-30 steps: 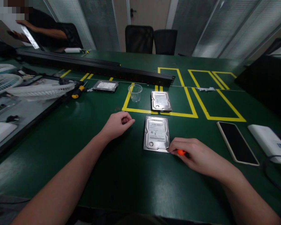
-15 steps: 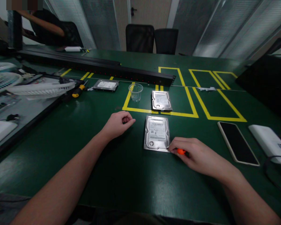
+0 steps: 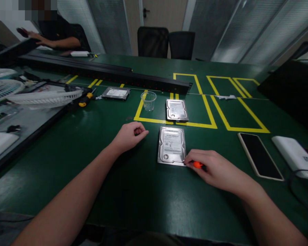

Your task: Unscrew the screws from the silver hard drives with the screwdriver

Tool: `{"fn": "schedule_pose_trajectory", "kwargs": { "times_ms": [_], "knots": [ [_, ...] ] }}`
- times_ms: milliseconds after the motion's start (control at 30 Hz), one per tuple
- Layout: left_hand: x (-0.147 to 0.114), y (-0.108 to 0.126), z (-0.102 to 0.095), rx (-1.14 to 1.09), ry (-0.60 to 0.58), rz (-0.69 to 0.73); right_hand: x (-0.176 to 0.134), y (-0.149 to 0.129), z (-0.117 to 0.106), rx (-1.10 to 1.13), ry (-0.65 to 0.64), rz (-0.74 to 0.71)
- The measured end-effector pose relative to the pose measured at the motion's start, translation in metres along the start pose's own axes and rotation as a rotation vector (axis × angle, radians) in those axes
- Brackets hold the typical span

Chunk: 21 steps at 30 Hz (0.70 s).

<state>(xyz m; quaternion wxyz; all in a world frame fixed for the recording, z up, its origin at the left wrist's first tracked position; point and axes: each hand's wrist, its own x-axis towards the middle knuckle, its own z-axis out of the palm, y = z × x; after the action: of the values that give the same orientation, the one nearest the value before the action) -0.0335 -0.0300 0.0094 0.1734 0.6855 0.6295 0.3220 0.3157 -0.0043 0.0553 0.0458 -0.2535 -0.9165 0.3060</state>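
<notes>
A silver hard drive (image 3: 171,145) lies label side up on the green table in front of me. At its near right corner, my right hand (image 3: 207,167) has its fingertips pinched together. This hand holds a small screwdriver with an orange and black handle (image 3: 197,164); the tip is hidden by the fingers. To the left of the drive, my left hand (image 3: 130,136) rests on the table, apart from it. Its fingers are loosely curled in, with nothing seen in them. Just beyond lie a second hard drive (image 3: 177,110) and a clear plastic cup (image 3: 149,101).
A third hard drive (image 3: 116,93) and a yellow-handled screwdriver (image 3: 86,99) lie further left, near white fan grilles (image 3: 46,97). A long black bar (image 3: 113,75) crosses the back. On the right are a phone (image 3: 260,155) and a white power bank (image 3: 296,155). A person sits at far left.
My hands and the drive stay almost as they were. At far left, the other person's arm has moved, and the dark upright piece there has tipped down to the left.
</notes>
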Motion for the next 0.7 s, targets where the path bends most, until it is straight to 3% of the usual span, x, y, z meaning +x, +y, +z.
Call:
{"fn": "schedule_pose_trajectory", "kwargs": {
  "times_ms": [233,333,500,700],
  "knots": [
    [0.000,0.000,0.000,0.010,0.001,0.002,0.000,-0.003,-0.003,0.004,0.006,0.005],
    [0.000,0.000,0.001,0.004,-0.004,-0.006,-0.004,-0.006,-0.010,0.028,0.076,-0.015],
    [-0.001,0.002,-0.003,-0.030,-0.071,0.011,-0.022,-0.007,-0.021,0.169,0.461,-0.100],
    [-0.009,0.011,-0.018,-0.106,-0.396,0.087,-0.027,-0.014,-0.023,0.748,0.840,-0.181]
  ]
}}
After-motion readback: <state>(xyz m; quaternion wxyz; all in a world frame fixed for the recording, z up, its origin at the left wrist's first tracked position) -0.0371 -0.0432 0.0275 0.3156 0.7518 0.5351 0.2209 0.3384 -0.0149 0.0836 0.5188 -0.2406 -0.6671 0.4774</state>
